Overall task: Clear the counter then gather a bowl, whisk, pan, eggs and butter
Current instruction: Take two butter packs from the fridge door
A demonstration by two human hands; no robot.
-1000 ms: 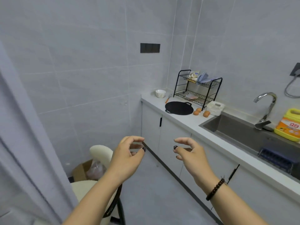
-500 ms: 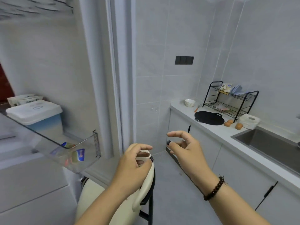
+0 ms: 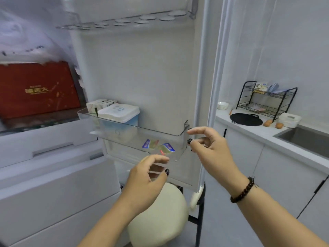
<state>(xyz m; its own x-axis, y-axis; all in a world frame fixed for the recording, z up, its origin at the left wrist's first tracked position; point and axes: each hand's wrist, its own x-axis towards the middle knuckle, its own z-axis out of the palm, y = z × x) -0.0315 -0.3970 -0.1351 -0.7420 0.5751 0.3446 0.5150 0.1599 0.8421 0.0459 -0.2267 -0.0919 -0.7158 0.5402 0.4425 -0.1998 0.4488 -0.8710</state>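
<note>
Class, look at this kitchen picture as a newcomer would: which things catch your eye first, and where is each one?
The red box with gold lettering stands out at far left, inside the open fridge. In the middle, both hands, left hand and right hand, hover with loosely curled fingers at the clear door shelf, where small foil packets lie. At right, a black pan and brown eggs sit on the counter.
</note>
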